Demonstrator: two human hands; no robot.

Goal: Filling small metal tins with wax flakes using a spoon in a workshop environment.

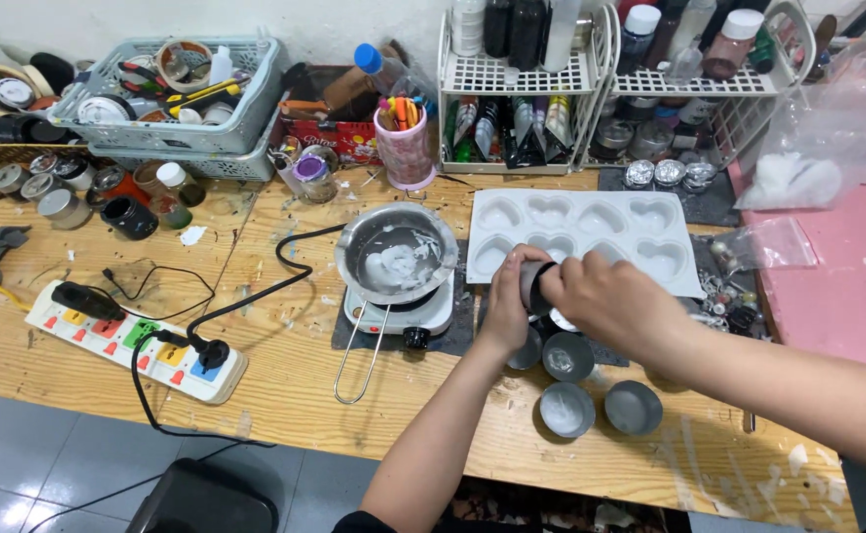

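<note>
Both my hands meet over the wooden table (285, 385), just in front of a white mould tray with heart-shaped cavities (581, 232). My left hand (510, 296) and my right hand (605, 301) together grip a small dark round tin (534, 283), held on its side between them. Below my hands stand several small round metal tins (568, 408), some with white residue inside. To the left, a metal pot holding white wax (396, 255) sits on a small white electric hot plate (403, 314), its wire handle pointing toward me.
A white power strip (132, 341) with a black plug and cables lies at the left. Baskets of tools and tape (171, 94), jars, a pink pen cup (405, 148) and white wire racks of bottles (591, 79) line the back. A pink surface (847, 276) with plastic bags is right.
</note>
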